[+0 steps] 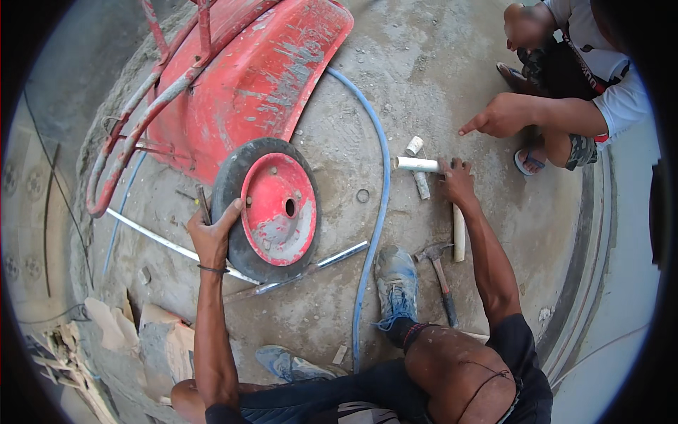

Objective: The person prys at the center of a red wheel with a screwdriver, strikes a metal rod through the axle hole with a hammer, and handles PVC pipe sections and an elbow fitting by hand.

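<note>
My left hand is closed on the left edge of a wheelbarrow wheel, with the thumb on its black tyre. The wheel has a red hub with a dark hole in the middle and grey smears. A short dark metal rod sticks up by my left fingers; whether they grip it I cannot tell. My right hand is closed round the right end of a short white pipe. Beside it lie two whitish, stained pipe pieces, one partly under the held pipe, and a longer cream pipe.
A red wheelbarrow lies tipped over at the far left. A blue hose crosses the floor. A claw hammer rests by my shoe. Shiny metal tubes lie below the wheel. Another person's hand points from the right.
</note>
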The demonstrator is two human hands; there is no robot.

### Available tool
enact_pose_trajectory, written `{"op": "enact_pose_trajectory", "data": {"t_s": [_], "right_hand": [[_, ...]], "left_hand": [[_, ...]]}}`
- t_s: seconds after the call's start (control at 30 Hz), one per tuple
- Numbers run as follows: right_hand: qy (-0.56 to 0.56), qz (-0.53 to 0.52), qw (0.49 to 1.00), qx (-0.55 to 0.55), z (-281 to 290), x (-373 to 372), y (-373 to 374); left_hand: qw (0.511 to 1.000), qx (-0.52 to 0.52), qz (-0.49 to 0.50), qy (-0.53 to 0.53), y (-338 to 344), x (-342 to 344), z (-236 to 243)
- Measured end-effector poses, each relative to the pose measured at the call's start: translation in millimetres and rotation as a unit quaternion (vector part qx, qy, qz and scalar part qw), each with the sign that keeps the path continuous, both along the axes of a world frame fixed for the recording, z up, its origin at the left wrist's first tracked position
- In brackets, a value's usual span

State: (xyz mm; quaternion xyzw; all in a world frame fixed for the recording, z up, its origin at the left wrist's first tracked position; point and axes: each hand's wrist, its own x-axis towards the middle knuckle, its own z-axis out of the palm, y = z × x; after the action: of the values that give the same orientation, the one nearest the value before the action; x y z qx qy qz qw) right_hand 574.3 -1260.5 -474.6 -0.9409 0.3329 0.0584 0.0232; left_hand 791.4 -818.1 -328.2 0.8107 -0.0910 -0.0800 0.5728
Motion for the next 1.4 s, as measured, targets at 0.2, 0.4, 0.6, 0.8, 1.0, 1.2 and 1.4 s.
{"op": "enact_pose_trajectory", "data": {"t_s": [0.2, 0.4, 0.6, 0.8, 1.0, 1.2, 1.4], "right_hand": [[0.006, 0.013, 0.996, 0.083, -5, 0, -26], [-0.03, 0.044, 0.981, 0.188, 30, -8, -22], [-0.184, 0.149, 0.904, 0.356, 140, -20, 33], [-0.231, 0.045, 0.858, 0.456, 160, 30, 80], [-0.239, 0.05, 0.863, 0.443, 117, 55, 121], [-0.25, 0.085, 0.831, 0.49, 92, 61, 155], [-0.228, 0.145, 0.862, 0.429, 103, 83, 170]], "left_hand": [[0.999, -0.024, 0.009, 0.043, 8, 10, 1], [0.996, -0.04, 0.035, 0.071, 18, 12, -9], [0.993, -0.052, 0.066, 0.079, 19, 10, -9], [0.989, -0.06, 0.109, 0.083, 6, 3, -7], [0.99, -0.046, 0.108, 0.082, 12, 1, -8], [0.988, -0.07, 0.107, 0.086, 12, -2, -7], [0.997, -0.037, 0.046, 0.057, 7, -6, 1]]}}
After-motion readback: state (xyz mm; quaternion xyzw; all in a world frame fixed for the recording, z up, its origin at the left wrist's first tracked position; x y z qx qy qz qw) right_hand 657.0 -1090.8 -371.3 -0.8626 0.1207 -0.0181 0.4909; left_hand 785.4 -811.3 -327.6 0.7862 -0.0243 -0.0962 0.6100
